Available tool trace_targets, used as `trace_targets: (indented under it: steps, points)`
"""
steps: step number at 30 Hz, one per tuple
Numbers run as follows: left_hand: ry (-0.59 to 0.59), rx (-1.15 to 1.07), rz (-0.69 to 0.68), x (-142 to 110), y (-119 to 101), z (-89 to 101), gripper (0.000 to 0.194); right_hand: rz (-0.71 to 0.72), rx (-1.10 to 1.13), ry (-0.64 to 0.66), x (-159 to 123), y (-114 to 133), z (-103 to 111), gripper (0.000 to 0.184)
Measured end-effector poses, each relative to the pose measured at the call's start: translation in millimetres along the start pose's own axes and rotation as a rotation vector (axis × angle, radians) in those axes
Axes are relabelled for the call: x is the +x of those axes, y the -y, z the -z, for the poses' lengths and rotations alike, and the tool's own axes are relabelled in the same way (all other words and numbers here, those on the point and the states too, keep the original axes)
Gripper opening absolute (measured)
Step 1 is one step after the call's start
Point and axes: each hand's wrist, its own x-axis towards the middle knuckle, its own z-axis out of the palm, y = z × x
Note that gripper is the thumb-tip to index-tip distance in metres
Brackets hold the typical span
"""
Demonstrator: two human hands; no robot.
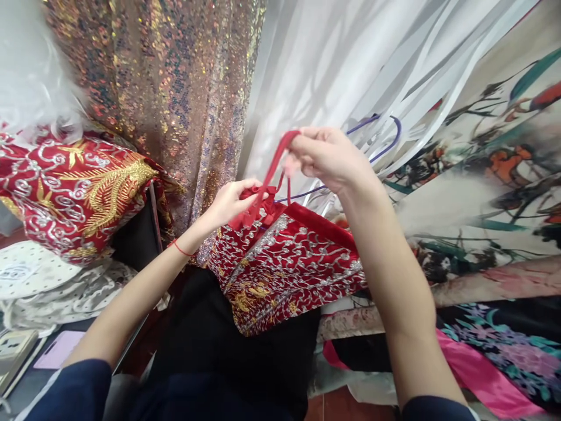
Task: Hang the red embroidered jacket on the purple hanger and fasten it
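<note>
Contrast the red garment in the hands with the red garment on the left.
The held garment has dense silver scrollwork with small gold patches; the left-hand garment carries one large gold motif amid looser silver swirls.
The held garment hangs beneath the left hand, its red strap raised in the right hand's grip; the left-hand garment lies draped, untouched.
Both are red with silver and gold decoration.

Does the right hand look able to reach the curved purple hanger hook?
Probably yes: the right hand is close beside the purple hanger hook, though white ribbons hang near it. The fingers hold a red fabric strap, so they would likely need freeing first.
</note>
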Motion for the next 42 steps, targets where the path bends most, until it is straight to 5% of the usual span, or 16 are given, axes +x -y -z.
trace_targets:
  steps: [3,5,9,14,16,20,28,31,38,42]
  points:
    - [-0.005,0.011,0.022,0.5,-3.0,-0.5,0.032,-0.004,0.063,-0.208,11.2,-13.8,-3.8,0.036]
    - [-0.003,0.022,0.020,0.0,-6.8,-0.1,0.033,-0.002,-0.023,-0.239,0.8,-16.9,-10.1,0.042]
    - [0.006,0.015,0.006,-2.3,-12.8,1.4,0.032,0.070,-0.397,-0.188,-57.8,-10.0,-25.0,0.022]
    - [0.010,0.020,0.033,-2.0,-15.3,2.2,0.034,0.194,-0.965,-0.414,-124.2,-24.1,-29.4,0.032]
    - [0.007,0.028,0.028,0.0,-16.2,3.2,0.033,0.194,-1.088,-0.410,-133.5,-40.7,-26.5,0.036]
    - [0.017,0.058,-0.003,4.3,-20.9,5.3,0.033,0.180,-1.015,-0.264,-128.2,-67.0,-24.8,0.035]
    - [-0.182,0.184,0.062,2.9,-26.8,1.7,0.032,0.268,-0.986,-0.523,-88.4,-63.8,-55.4,0.035]
    - [-0.100,0.143,0.030,10.6,-30.0,8.3,0.034,0.223,-0.999,-0.490,-85.4,-70.9,-58.3,0.035]
    - [0.448,0.174,-0.099,49.0,-52.6,28.0,0.047,0.250,-1.036,-0.477,-94.0,-90.9,-53.5,0.037]
    - [0.451,0.258,-0.199,48.4,-46.3,18.9,0.049,0.195,-0.975,-0.443,-92.9,-91.1,-53.8,0.038]
